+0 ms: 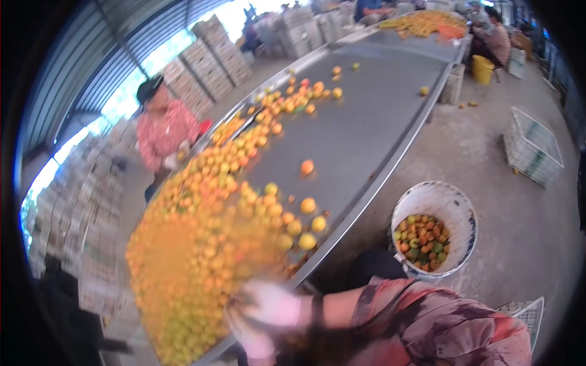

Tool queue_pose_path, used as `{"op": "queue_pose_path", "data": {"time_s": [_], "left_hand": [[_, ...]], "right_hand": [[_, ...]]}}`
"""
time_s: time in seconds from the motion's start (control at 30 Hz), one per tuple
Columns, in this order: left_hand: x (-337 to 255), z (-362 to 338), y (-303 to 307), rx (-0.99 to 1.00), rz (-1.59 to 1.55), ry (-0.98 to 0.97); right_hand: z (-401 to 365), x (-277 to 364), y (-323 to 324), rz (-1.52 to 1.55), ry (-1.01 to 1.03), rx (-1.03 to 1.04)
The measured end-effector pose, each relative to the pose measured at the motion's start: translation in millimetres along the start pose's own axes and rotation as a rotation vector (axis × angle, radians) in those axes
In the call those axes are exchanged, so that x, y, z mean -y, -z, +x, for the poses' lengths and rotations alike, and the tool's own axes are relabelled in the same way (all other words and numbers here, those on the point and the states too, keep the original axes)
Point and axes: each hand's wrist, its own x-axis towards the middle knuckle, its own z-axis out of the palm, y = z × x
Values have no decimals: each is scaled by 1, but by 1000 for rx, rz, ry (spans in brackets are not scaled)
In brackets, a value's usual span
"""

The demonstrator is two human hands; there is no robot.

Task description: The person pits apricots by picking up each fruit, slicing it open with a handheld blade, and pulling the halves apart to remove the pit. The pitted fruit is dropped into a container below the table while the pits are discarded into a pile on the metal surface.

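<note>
Fingers (247, 302) of gloved right hand (271, 303) and left hand (250, 338) too blurred to tell apart or together, at counter (354, 134) edge beside heaped fruit (201, 262).

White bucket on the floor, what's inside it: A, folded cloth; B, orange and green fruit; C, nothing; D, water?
B: the white bucket beside the sorting table holds orange and greenish fruit in its bottom.

Fruit pile (201, 244) blocks left half of table (366, 128); right half free.
</note>
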Motion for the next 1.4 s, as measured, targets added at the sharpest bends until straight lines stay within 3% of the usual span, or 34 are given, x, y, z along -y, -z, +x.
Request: {"op": "queue_pose_path", "data": {"time_s": [0.07, 0.1, 0.17, 0.37, 0.43, 0.57, 0.63, 0.7, 0.77, 0.83, 0.9, 0.93, 0.97, 1.03, 1.1, 1.17, 1.2, 1.3, 1.37, 1.4], "left_hand": [[-1, 6, -8, -62, -56, 70], [-34, 15, 3, 11, -149, 268], [-69, 30, 10, 16, -654, 711], [-67, 34, 22, 92, -980, 999], [-62, 34, 21, 29, -1263, 1226], [-70, 35, 38, 119, -1377, 1272], [-73, 33, 44, 245, -1318, 1209], [-68, 22, 46, 156, -1316, 1290], [-68, 9, 55, 197, -1146, 1179], [-79, 2, 68, 113, -1174, 1205], [-91, -4, 77, -48, -1231, 1253], [-68, -19, 80, 122, -1044, 929], [-45, -32, 86, 118, -1043, 934], [-44, -38, 102, 86, -1589, 1117], [-43, -41, 112, 56, -1644, 1013], [-1, -52, 113, 124, -1917, 1000], [5, -53, 112, 122, -1922, 1002], [11, -49, 116, 199, -1822, 1108], [-7, -38, 120, 26, -1581, 1192], [-7, -36, 123, 46, -1573, 1173]], "right_hand": [[0, 1, -2, 9, -56, 14], [0, 2, -2, 17, -66, 27], [0, 2, 0, -9, -83, 68], [1, 17, 14, 19, -21, 152], [-2, 16, 10, 80, 36, 135], [-8, 19, 8, -51, 83, 196], [-13, 21, 7, 129, 24, 74], [-16, 19, -5, 357, -264, 38], [-24, 25, -7, 590, -443, -48], [-37, 62, 15, 685, -677, -29], [-48, 60, 14, 683, -614, -23], [-55, 49, 8, 632, -555, -58], [-63, 39, 0, 584, -500, -90], [-72, 37, -8, 682, -552, -114], [-79, 31, -14, 459, -450, -134], [-83, 7, -25, 347, -338, -97], [-85, -7, -32, 238, -225, -58], [-90, -36, -51, 232, -326, -39], [-94, -36, -54, 228, -301, -40], [-95, -34, -56, 135, -225, -47]]}}
